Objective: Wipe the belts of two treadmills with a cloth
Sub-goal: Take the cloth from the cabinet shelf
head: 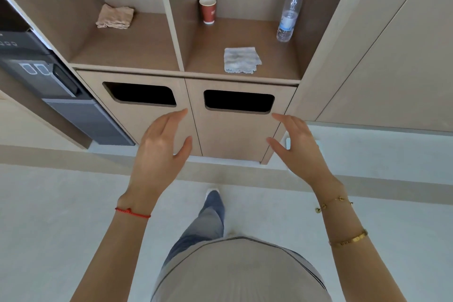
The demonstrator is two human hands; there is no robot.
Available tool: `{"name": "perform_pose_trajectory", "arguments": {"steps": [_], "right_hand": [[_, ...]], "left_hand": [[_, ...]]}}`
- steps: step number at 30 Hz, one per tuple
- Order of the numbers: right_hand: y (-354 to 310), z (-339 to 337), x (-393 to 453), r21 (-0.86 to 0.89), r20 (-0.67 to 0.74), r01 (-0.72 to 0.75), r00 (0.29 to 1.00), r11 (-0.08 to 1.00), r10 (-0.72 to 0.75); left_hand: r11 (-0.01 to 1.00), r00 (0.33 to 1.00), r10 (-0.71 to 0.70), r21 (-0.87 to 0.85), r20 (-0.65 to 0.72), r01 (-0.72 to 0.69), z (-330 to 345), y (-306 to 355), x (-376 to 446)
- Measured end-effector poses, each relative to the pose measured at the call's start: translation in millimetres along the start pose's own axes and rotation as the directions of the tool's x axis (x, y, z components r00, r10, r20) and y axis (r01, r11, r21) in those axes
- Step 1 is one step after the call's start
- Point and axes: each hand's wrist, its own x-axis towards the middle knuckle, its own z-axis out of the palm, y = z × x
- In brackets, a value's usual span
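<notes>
Both hands, left hand (159, 144) and right hand (297, 147), are open and empty; the folded grey-white cloth (241, 60) sits up ahead on the wooden shelf (269, 66), closer to the right one.

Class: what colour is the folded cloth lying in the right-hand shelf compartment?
Pale grey-blue and white, mottled; the cloth shows in the head view.

On the shelf (245, 32), a cloth (241, 60) lies before the cup (207, 10), left of the bottle (289, 10)
</notes>
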Motion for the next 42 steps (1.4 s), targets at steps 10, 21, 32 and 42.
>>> {"name": "perform_pose_trajectory", "arguments": {"steps": [10,21,32,42], "right_hand": [[26.9,34.0,131.7,0.002,0.020,-0.031,0.999,1.000,0.031],[41.2,43.1,302.2,-0.032,-0.099,-0.120,0.988,0.992,0.116],[95.9,102.7,389.3,-0.202,0.138,-0.297,0.935,0.933,0.328],[107.7,130.2,404.0,-0.238,0.091,-0.347,0.922,0.907,0.376]], "left_hand": [[1.000,0.999,0.002,-0.011,0.037,-0.001,46.9,-50.7,134.3],[0.990,0.985,0.142,-0.025,0.097,-0.141,96.0,-102.9,289.5],[0.992,0.951,0.019,0.116,0.307,-0.057,194.5,-134.2,330.8],[0.985,0.944,-0.123,0.151,0.307,0.079,221.8,-134.6,322.6]]}}
